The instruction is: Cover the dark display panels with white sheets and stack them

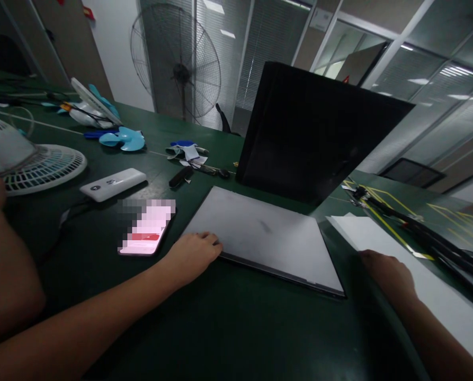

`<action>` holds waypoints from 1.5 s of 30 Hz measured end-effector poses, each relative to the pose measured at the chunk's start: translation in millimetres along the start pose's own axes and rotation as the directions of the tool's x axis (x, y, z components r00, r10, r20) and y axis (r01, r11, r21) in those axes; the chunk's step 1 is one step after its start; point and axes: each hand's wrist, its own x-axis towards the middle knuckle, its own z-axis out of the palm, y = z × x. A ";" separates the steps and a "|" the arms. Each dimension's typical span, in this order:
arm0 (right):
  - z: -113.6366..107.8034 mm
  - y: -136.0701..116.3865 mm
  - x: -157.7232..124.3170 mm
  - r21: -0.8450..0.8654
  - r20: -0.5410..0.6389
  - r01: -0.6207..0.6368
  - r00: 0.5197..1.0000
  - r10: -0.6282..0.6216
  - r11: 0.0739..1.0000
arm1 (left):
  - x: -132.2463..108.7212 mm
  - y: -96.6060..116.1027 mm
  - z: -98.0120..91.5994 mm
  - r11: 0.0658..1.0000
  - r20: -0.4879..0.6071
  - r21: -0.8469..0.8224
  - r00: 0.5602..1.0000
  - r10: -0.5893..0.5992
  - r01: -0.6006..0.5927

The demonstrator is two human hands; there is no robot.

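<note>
A thin flat grey panel (268, 233) with a dark edge strip lies on the green table. My left hand (196, 254) is at its near left corner, fingers bent over the edge; the thumb is hidden. To the right of the panel, apart from it, my right hand (393, 278) rests with curled fingers at the edge of white sheets (438, 280). Whatever is inside those fingers, if anything, is hidden. Behind the grey panel a large black panel (311, 132) stands tilted, touched by neither hand.
Left of my left hand lie a lit phone (152, 230) and a white power bank (113, 184) with a cable. Fan parts, including a white grille (49, 166) and blue blades (125, 138), lie farther left. Another person's arm (6, 270) enters at far left. Black cables (427, 233) run along the right.
</note>
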 end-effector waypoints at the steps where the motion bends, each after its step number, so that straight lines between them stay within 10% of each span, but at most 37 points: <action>1: -8.1 -8.6 -4.8 -0.003 0.001 -0.024 1.000 0.024 1.000 | 0.1 0.2 0.0 1.000 -0.009 0.004 1.000 0.001 -0.001; 5: -35.7 -67.0 -29.6 -0.074 -0.040 -0.041 0.998 0.038 0.996 | -0.1 0.1 1.4 1.000 -0.060 0.020 0.998 0.021 -0.019; 9: -50.4 -155.2 -56.5 -0.089 -0.049 0.232 0.970 -0.237 0.969 | -1.6 -0.7 5.6 0.996 -0.226 0.073 0.972 0.063 -0.048; 18: -66.8 -299.0 -76.0 0.053 -0.126 0.755 0.655 -0.745 0.654 | -4.3 0.2 14.0 0.988 -0.367 0.142 0.924 0.109 -0.060; 25: -39.0 -300.0 -76.1 0.140 -0.274 0.767 0.638 -0.720 0.627 | -6.4 3.3 23.0 0.984 -0.521 0.178 0.850 0.079 0.017; 30: -35.5 -296.0 -79.8 0.212 -0.269 0.768 0.640 -0.719 0.604 | 1.1 2.5 19.5 0.986 -0.325 0.094 0.940 -0.102 0.140; 33: -38.6 -296.8 -83.5 0.226 -0.260 0.778 0.629 -0.733 0.587 | 4.4 -2.5 19.5 0.941 -0.232 0.043 0.920 -0.317 0.335; 37: -42.8 -284.3 -71.5 0.187 -0.284 0.601 0.790 -0.543 0.777 | 4.4 -10.0 22.0 0.921 -0.091 -0.026 0.916 -0.390 0.389; 41: -37.3 -241.1 -29.0 0.076 -0.221 0.136 0.968 -0.116 0.988 | 3.1 -12.2 20.6 0.937 -0.090 -0.034 0.933 -0.348 0.346; 45: -27.0 -196.2 8.9 0.025 0.030 -0.155 0.988 0.154 0.988 | 2.7 -9.5 15.0 0.936 -0.070 -0.045 0.933 -0.353 0.350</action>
